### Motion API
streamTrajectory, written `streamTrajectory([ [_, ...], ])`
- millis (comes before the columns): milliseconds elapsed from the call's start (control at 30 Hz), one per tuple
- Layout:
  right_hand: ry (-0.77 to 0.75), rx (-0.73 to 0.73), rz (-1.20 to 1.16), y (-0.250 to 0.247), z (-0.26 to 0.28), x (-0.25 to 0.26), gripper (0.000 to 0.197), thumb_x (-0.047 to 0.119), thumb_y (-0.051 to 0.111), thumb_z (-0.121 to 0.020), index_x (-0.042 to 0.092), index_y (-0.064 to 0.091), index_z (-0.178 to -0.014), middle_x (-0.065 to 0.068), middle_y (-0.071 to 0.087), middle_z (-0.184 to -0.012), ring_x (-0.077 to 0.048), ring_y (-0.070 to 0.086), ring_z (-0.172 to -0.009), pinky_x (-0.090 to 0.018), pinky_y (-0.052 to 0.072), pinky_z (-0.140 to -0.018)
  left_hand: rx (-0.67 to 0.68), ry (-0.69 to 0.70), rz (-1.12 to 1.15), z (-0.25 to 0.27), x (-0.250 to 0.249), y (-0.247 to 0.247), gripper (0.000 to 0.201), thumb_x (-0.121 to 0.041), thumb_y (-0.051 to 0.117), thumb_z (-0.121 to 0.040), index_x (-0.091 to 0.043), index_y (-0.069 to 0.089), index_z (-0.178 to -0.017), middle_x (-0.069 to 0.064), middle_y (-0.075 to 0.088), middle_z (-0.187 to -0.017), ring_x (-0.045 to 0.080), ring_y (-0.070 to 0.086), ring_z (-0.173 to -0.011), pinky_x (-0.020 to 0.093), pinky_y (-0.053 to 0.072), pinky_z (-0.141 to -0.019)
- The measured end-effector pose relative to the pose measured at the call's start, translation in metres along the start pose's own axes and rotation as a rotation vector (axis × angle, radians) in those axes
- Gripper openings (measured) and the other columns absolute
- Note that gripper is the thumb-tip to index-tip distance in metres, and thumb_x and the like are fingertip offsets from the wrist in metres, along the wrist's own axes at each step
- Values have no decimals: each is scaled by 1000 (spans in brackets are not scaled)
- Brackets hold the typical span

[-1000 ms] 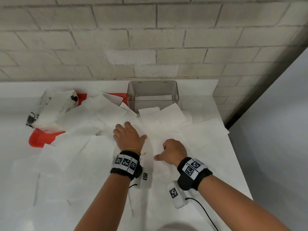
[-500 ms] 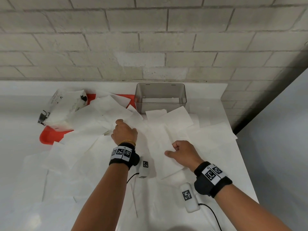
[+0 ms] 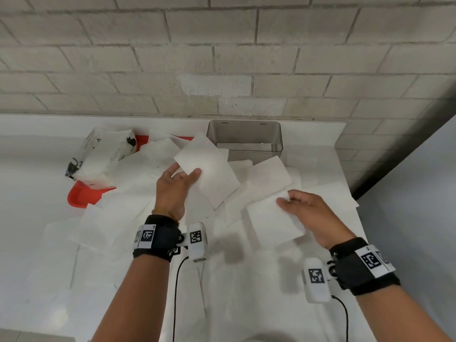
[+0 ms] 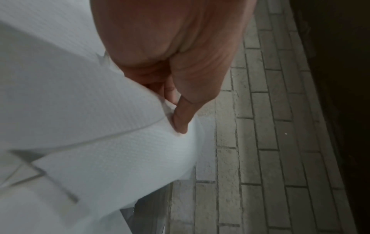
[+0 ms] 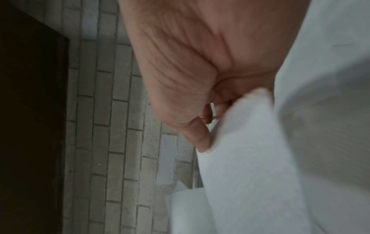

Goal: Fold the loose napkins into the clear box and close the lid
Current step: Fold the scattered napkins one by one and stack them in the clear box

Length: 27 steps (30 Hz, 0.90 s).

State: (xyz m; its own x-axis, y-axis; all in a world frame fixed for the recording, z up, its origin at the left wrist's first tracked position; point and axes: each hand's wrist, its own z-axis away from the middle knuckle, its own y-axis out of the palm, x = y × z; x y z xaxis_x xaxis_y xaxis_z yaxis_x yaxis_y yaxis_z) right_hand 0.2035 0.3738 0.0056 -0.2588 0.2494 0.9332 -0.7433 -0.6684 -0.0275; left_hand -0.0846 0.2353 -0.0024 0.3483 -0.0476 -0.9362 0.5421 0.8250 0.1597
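Many loose white napkins (image 3: 116,218) lie spread over the white counter. My left hand (image 3: 177,181) is raised above them and pinches one napkin (image 3: 209,169) by its near corner, thumb on top; the left wrist view shows the same napkin (image 4: 100,142) under my thumb. My right hand (image 3: 303,208) pinches a second napkin (image 3: 274,220) at its far edge, lifted off the pile; this napkin (image 5: 250,158) fills the right wrist view. The clear box (image 3: 245,139) stands open at the back by the wall. No lid shows.
A red tray (image 3: 84,196) lies at the back left, half buried under napkins, with a torn plastic wrapper (image 3: 106,151) on it. A brick wall (image 3: 222,58) rises behind the counter. The counter's right edge (image 3: 355,206) drops off beside my right hand.
Both hands have lifted from the pile, each raising a napkin. My left hand moved up and forward toward the box; my right hand moved right and up.
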Motion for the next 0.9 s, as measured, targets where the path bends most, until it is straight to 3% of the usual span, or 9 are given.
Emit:
streamTrajectory([
  [100,-82,-12,-157,-1,8,16,21,15,69,-96,5,73,-114,-15,77,-114,-26,71,-103,-35,54,-92,140,-80,62,12,-1,-3,39,-11,77,-91,-9,69,-129,15,76,-119,34,73,-112,49,58,-97],
  [167,-151,29,-230,1,14,27,37,24,74,-89,6,70,-121,-16,74,-123,-26,70,-112,-41,51,-101,191,-102,67,21,0,-1,32,-12,72,-95,-7,71,-126,14,75,-122,35,72,-114,49,57,-98],
  [300,-308,143,-322,11,26,46,48,27,74,-80,15,69,-125,-8,72,-131,-19,68,-122,-29,53,-103,266,-127,30,42,-1,13,28,-17,68,-98,-6,72,-124,15,75,-123,34,71,-116,50,54,-103],
  [367,-333,152,-289,19,27,49,43,23,73,-83,14,69,-124,-6,73,-129,-18,68,-121,-29,54,-102,303,-116,19,53,0,21,28,-17,68,-99,-5,73,-123,16,74,-123,35,70,-116,52,53,-106],
  [533,-260,-5,-29,36,20,38,27,33,81,-82,22,78,-105,-2,79,-109,-23,75,-104,-53,57,-100,308,82,-135,73,4,41,20,2,69,-93,-7,80,-107,13,79,-110,37,72,-109,52,56,-100],
  [600,-255,-64,24,40,18,31,22,34,84,-83,26,79,-103,4,79,-110,-20,74,-104,-51,58,-99,290,159,-201,78,5,46,25,8,69,-88,-11,83,-96,11,79,-104,29,75,-95,45,60,-86],
  [667,-246,-120,22,43,16,24,19,33,85,-84,27,79,-101,8,78,-111,-17,73,-104,-46,59,-98,281,211,-232,82,6,49,30,7,69,-88,-19,84,-91,8,79,-104,24,74,-93,37,60,-79],
  [800,-181,-140,-57,45,16,21,17,29,82,-88,18,78,-101,1,80,-104,-22,75,-102,-45,60,-95,301,249,-188,91,4,55,27,0,65,-95,-19,82,-100,3,80,-105,25,75,-103,39,61,-90],
  [900,-144,-120,-123,43,16,17,19,24,80,-90,11,76,-104,-2,80,-104,-24,75,-104,-39,59,-94,243,295,-176,92,8,60,16,-11,67,-99,-18,81,-103,2,80,-103,26,75,-100,41,62,-89],
])
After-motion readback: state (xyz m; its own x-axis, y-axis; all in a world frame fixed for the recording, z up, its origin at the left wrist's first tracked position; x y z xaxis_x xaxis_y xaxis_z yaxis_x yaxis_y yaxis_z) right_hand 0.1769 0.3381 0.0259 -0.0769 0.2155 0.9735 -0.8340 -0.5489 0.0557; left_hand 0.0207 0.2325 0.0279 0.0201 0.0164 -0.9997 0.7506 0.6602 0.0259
